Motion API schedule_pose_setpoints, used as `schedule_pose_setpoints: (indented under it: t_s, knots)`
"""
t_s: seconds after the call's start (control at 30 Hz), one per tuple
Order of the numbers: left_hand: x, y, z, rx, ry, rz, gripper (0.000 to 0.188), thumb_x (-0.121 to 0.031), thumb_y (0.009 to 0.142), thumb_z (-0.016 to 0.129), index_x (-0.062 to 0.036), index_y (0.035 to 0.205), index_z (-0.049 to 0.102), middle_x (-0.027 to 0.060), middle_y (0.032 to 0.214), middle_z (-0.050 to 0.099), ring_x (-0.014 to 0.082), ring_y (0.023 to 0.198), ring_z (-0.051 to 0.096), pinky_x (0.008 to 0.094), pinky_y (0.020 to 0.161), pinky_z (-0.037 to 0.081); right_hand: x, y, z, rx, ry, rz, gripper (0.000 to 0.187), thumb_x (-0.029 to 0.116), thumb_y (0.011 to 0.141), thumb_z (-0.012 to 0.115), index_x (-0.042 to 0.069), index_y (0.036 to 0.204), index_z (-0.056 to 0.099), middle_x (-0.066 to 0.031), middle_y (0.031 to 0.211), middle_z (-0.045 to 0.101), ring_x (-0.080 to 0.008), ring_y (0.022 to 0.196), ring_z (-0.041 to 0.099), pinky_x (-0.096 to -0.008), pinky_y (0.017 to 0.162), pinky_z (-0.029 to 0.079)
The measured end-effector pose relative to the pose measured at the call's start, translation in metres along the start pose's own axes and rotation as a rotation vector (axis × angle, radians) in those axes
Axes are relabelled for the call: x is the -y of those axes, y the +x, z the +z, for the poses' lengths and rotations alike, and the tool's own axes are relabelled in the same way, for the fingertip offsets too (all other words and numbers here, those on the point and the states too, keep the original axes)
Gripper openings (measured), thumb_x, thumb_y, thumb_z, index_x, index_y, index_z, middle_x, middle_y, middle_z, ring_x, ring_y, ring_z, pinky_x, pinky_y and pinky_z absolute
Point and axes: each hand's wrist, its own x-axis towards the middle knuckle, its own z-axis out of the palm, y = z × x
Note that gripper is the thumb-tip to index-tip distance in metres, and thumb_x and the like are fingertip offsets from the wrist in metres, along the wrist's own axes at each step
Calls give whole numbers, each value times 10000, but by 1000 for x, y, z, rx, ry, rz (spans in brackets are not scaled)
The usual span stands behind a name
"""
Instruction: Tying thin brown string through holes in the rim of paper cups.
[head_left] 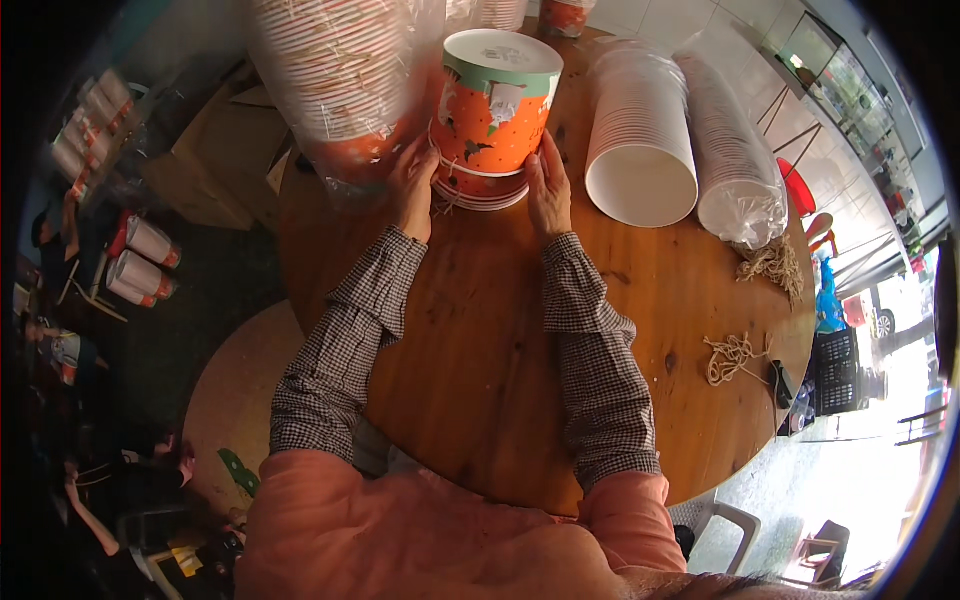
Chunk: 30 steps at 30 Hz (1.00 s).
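Observation:
An orange paper bucket (495,125) with a green band and dark printed figures stands upside down at the far side of the round wooden table (470,330). Its pale base faces up, and the rims of other buckets (482,197) show just beneath it. My left hand (414,192) is closed round the lower left side, and my right hand (549,190) grips the lower right. Close to my left hand rises a tall stack of nested buckets in a clear plastic bag (345,100).
Right of my hands lie a stack of white buckets (640,160) and a bagged stack (738,165). Pale string (735,358) and a twine bundle (772,268) rest near the right edge. Cardboard boxes (225,160) stand left, with people beyond. A plastic chair (735,530) is at lower right.

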Motion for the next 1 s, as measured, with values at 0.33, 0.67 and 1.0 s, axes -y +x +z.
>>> schedule_pose_setpoints:
  t_s: [0.33, 0.67, 1.0]
  knots:
    - [8, -7, -7, 15, -46, 135, 432, -104, 901, 603, 23, 1294, 479, 89, 1234, 561, 158, 1131, 526, 273, 997, 392, -4, -8, 0, 49, 107, 55, 526, 72, 938, 523, 28, 1429, 338, -140, 1387, 448, -211, 1265, 452, -322, 1060, 362]
    - [18, -5, -4, -38, 23, 123, 320, -2, 860, 590, 29, 1155, 472, 106, 1136, 570, 159, 1051, 545, 282, 936, 435, -26, -9, -8, -80, -65, 165, 428, 81, 827, 620, -12, 1230, 512, -141, 1214, 532, -213, 1072, 596, -294, 908, 496]
    - [29, -4, -11, -65, 130, 80, 371, -6, 827, 614, 37, 1162, 461, 113, 1077, 569, 170, 1004, 552, 286, 886, 463, -20, -13, -4, -165, -397, 101, 320, 128, 802, 666, -24, 1076, 605, -185, 1271, 510, -251, 1025, 622, -311, 861, 528]
